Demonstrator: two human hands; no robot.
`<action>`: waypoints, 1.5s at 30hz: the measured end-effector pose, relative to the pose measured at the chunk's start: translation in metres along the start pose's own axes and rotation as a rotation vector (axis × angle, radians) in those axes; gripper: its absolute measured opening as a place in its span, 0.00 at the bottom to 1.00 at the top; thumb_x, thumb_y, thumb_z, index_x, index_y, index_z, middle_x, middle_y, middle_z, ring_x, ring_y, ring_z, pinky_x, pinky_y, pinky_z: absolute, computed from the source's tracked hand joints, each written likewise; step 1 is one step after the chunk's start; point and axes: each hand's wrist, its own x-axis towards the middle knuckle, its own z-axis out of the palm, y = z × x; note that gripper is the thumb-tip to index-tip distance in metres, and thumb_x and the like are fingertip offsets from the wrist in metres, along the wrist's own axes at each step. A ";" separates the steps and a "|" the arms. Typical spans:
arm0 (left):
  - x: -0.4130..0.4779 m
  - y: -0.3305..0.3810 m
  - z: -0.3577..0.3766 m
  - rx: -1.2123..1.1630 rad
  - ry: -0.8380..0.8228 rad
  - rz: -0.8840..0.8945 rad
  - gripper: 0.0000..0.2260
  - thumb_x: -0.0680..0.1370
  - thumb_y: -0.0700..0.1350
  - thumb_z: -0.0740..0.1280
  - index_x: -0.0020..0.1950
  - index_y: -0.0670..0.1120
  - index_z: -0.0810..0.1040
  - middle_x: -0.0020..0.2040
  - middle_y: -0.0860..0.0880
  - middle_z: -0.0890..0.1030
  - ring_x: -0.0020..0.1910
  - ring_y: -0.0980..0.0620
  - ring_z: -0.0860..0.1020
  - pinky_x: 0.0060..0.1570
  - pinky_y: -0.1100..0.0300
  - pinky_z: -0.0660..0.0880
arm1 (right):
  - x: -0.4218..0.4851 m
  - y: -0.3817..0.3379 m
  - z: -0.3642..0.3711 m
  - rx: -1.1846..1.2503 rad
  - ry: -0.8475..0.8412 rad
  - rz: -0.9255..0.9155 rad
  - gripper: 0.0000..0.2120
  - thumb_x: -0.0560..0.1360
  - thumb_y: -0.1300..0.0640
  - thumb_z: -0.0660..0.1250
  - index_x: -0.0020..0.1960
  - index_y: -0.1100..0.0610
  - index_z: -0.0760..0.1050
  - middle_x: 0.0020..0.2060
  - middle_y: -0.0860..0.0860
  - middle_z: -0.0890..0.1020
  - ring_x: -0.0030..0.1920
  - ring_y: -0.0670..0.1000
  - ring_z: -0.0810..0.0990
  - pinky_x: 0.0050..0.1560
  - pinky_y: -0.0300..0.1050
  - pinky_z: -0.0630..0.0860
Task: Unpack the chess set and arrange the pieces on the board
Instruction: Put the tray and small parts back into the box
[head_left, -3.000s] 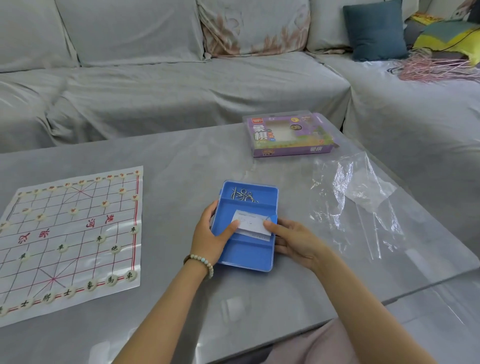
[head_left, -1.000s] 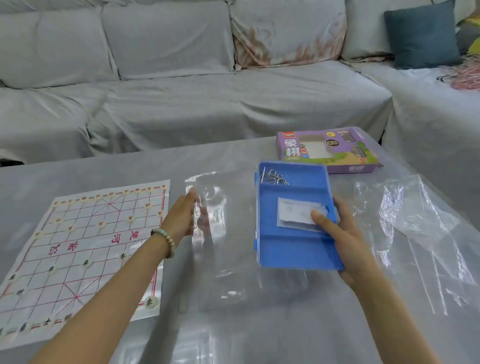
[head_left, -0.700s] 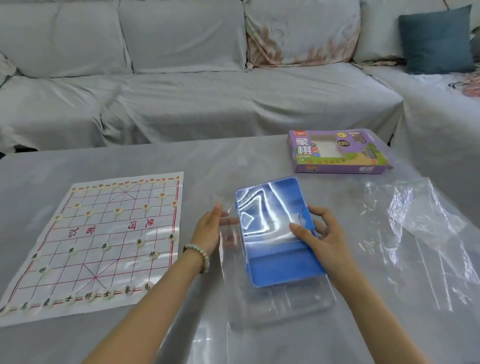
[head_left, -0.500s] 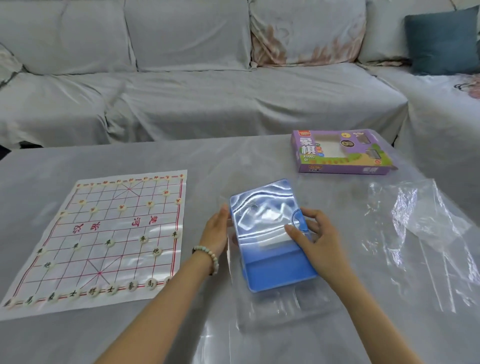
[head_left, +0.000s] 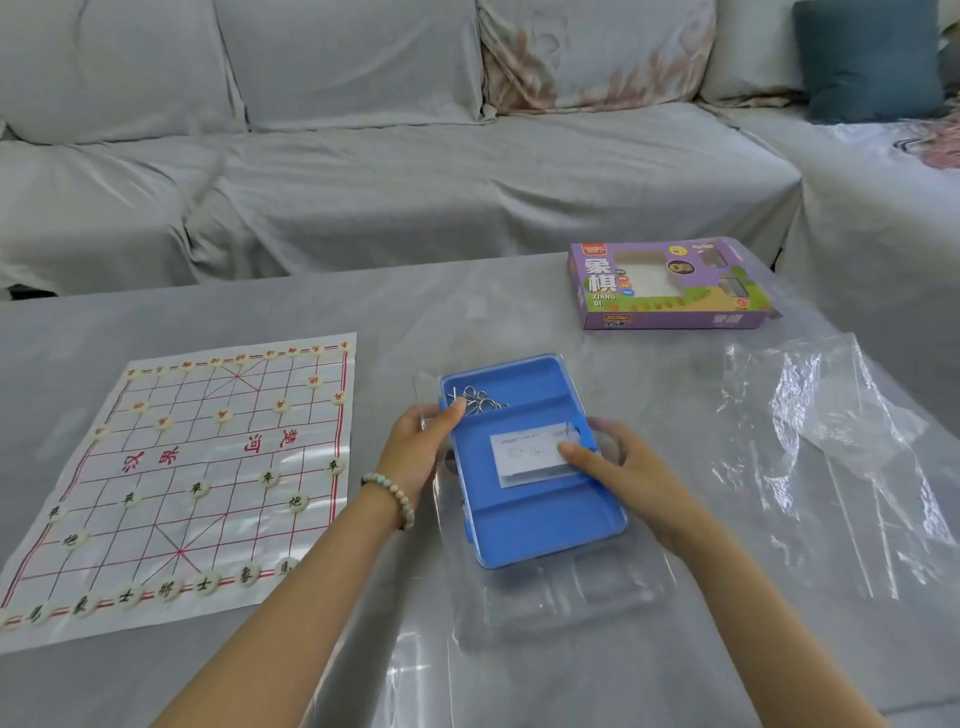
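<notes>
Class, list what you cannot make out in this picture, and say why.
Head view only.
1. Print on the slip: too small.
2. Number of metal rings: tangled, partly behind the left hand.
3. Near-left corner of the board: cut off by the frame edge.
4. Far part of the clear lid: hidden under the tray.

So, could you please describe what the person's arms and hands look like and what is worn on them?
Both arms are bare, with no sleeves in view. The left hand has a bracelet of small, round, pale beads at its wrist. The right hand shows no ring, watch or glove.
</notes>
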 end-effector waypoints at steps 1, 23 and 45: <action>0.003 0.002 0.000 -0.008 0.004 -0.008 0.16 0.73 0.52 0.69 0.54 0.41 0.75 0.47 0.43 0.83 0.39 0.48 0.81 0.34 0.60 0.75 | 0.001 0.000 -0.005 0.065 -0.108 0.040 0.27 0.68 0.49 0.72 0.65 0.52 0.69 0.52 0.46 0.82 0.48 0.48 0.83 0.43 0.39 0.79; 0.035 0.026 0.092 0.007 -0.336 -0.096 0.22 0.71 0.39 0.72 0.63 0.44 0.71 0.52 0.45 0.81 0.39 0.55 0.81 0.33 0.64 0.78 | 0.016 -0.013 -0.088 0.409 0.148 -0.025 0.37 0.69 0.66 0.70 0.72 0.45 0.61 0.56 0.52 0.80 0.45 0.51 0.84 0.37 0.43 0.81; 0.175 0.012 0.201 1.543 -0.184 0.695 0.24 0.80 0.57 0.45 0.75 0.51 0.54 0.75 0.51 0.57 0.74 0.47 0.52 0.72 0.49 0.47 | 0.015 0.015 -0.166 0.603 0.486 -0.032 0.35 0.69 0.66 0.71 0.71 0.47 0.61 0.47 0.51 0.83 0.43 0.51 0.85 0.36 0.40 0.80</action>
